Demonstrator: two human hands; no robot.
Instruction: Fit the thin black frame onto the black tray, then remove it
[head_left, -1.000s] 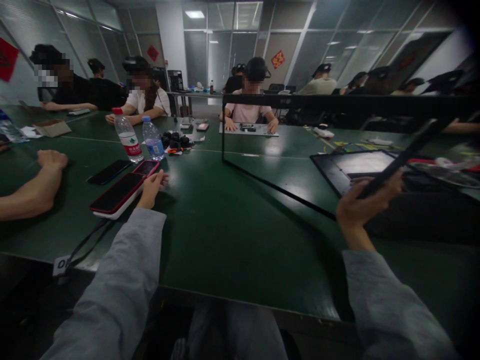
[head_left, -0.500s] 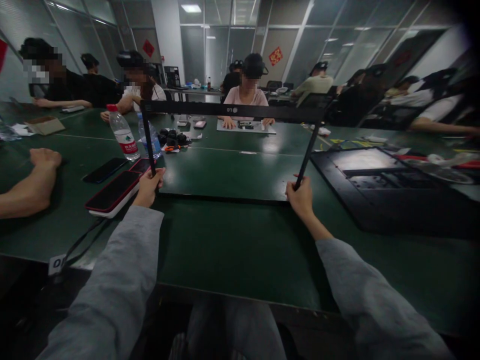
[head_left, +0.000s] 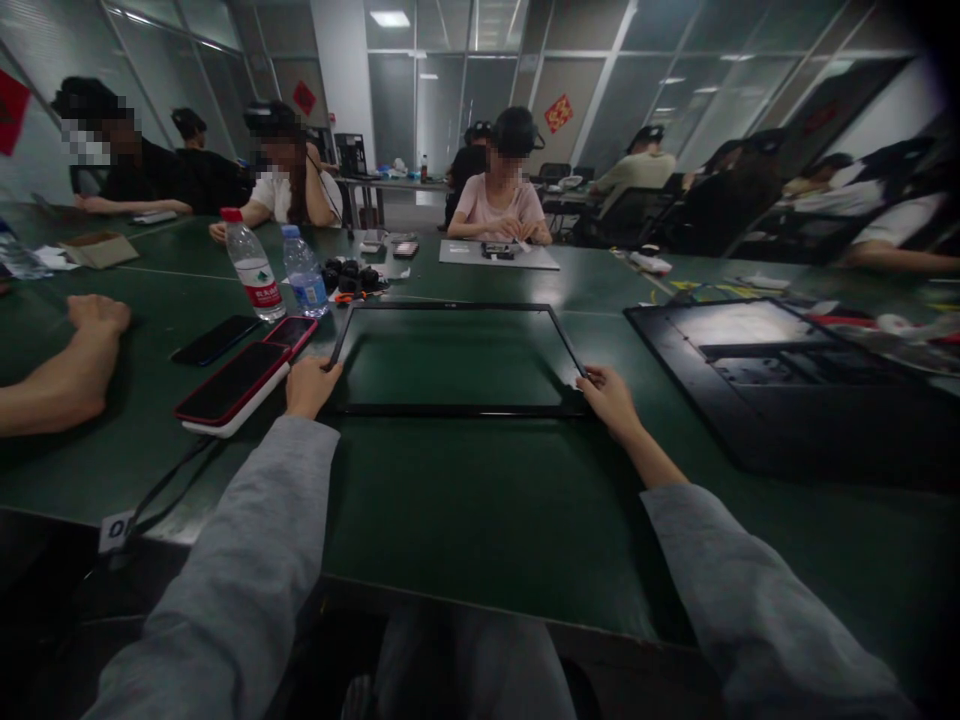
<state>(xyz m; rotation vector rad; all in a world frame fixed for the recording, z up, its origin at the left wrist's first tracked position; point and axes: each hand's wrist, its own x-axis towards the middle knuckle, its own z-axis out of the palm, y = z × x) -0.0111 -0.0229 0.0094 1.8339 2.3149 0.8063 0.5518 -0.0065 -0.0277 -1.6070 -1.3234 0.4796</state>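
A thin black rectangular frame (head_left: pixel 457 408) lies flat on the green table (head_left: pixel 480 510) in front of me. My left hand (head_left: pixel 311 386) grips its near left corner. My right hand (head_left: pixel 609 397) holds its near right corner. Both my sleeves are grey. The green tabletop shows through the frame's open middle.
A black monitor back panel (head_left: pixel 757 385) lies to the right. Phones in red cases (head_left: pixel 238 385) (head_left: pixel 292 331), a black phone (head_left: pixel 214 340) and two water bottles (head_left: pixel 255 275) (head_left: pixel 304 272) stand left. Another person's forearm (head_left: pixel 56 375) rests far left. Several people sit around the table.
The frame was held tilted at the right, then upright before me with both hands. Now it has been lowered flat onto the table, hands still at its near corners.
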